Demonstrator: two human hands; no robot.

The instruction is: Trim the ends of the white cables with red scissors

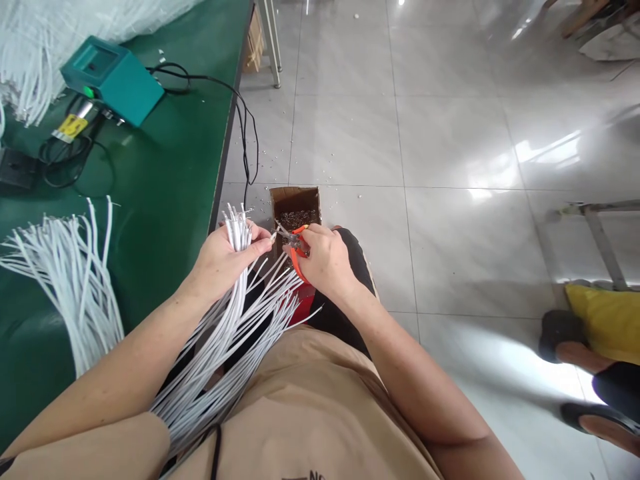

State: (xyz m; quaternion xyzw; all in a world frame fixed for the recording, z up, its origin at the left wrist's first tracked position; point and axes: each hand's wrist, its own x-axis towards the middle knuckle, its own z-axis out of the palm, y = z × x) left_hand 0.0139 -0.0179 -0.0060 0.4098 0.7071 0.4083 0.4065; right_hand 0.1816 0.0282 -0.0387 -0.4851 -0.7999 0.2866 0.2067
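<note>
My left hand [225, 257] is closed around a bundle of white cables [235, 313], their cut ends sticking up above the fingers. Between its thumb and forefinger one cable end points right. My right hand [325, 257] grips orange-handled cutting pliers [299, 252], whose slim jaws reach toward that cable end. Whether the jaws touch it I cannot tell. More white cables lie across my lap and run down to the left. Under the pliers stands an open cardboard box [296, 200] with small scraps inside.
On the green table [165, 180] at left are a teal device [113, 80] with black cords, a heap of white cables [75, 287] and a plastic-covered bundle [75, 33]. Scraps dot the tiled floor [350, 133]. Another person's feet [565, 337] show at right near a yellow sack [607, 320].
</note>
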